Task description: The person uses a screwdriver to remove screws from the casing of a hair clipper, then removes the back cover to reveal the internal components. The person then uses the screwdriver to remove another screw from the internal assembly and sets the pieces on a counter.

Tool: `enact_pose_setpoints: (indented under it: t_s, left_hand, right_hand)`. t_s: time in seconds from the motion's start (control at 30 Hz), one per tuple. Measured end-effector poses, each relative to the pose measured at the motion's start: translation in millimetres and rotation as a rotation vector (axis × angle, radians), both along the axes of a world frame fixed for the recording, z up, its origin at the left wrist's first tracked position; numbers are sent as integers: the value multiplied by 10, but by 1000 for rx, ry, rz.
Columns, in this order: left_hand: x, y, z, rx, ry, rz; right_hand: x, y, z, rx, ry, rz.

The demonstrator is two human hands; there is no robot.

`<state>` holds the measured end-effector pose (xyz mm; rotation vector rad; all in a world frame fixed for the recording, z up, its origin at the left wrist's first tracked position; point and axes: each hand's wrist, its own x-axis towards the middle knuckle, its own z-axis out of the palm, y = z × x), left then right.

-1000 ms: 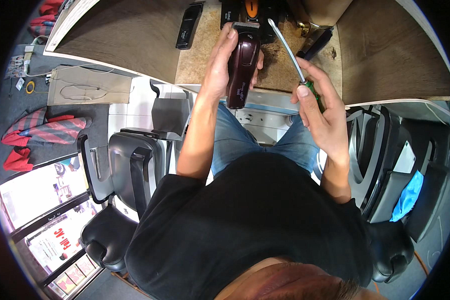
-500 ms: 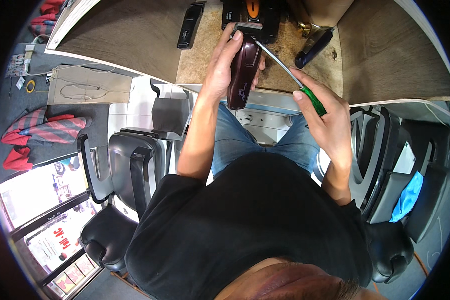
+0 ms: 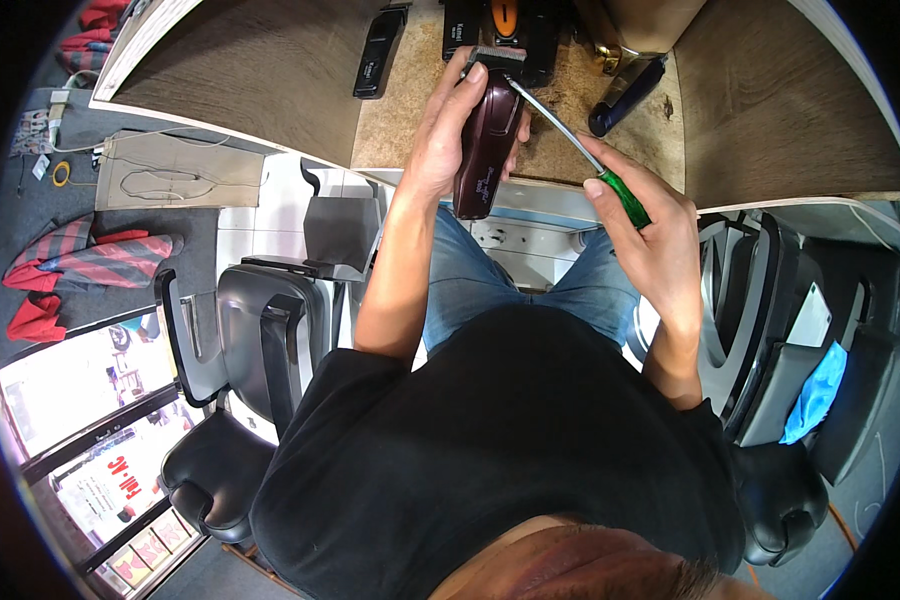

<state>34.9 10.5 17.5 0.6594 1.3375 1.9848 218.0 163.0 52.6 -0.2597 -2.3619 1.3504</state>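
A dark maroon hair clipper [image 3: 485, 150] is held over the shelf's front edge, its toothed metal blade toward the far side. My left hand [image 3: 445, 130] grips it from the left, thumb near the blade and fingertips showing on its right side. In my right hand [image 3: 650, 215] is a screwdriver [image 3: 560, 125] with a green handle and a long metal shaft. Its tip meets the clipper just below the blade, on the right. Whether the tip sits in a screw is too small to tell.
On the brown shelf [image 3: 400, 140] lie a black clipper [image 3: 381, 52], a dark-blue cylindrical device [image 3: 627, 95] and a black case with an orange part [image 3: 505, 18]. Wooden side panels [image 3: 270, 70] flank it. Black chairs [image 3: 270, 330] stand at the left and right.
Almost nothing differs. The clipper and the screwdriver tip have shifted very slightly, and both hands keep their grips.
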Motion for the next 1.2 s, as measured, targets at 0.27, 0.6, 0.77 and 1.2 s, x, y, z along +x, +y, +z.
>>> enact_pose_setpoints:
  t_s: [0.27, 0.6, 0.77, 1.2]
  left_hand:
    - [-13, 3, -32, 45, 22, -26]
    - [1, 24, 29, 9, 145, 4]
    - [38, 15, 80, 2, 154, 26]
    - [54, 49, 86, -19, 205, 51]
  right_hand:
    - [21, -5, 25, 9, -17, 8]
    - [107, 26, 40, 116, -14, -46]
    - [156, 48, 235, 303, -176, -84]
    - [150, 186, 351, 419, -180, 26]
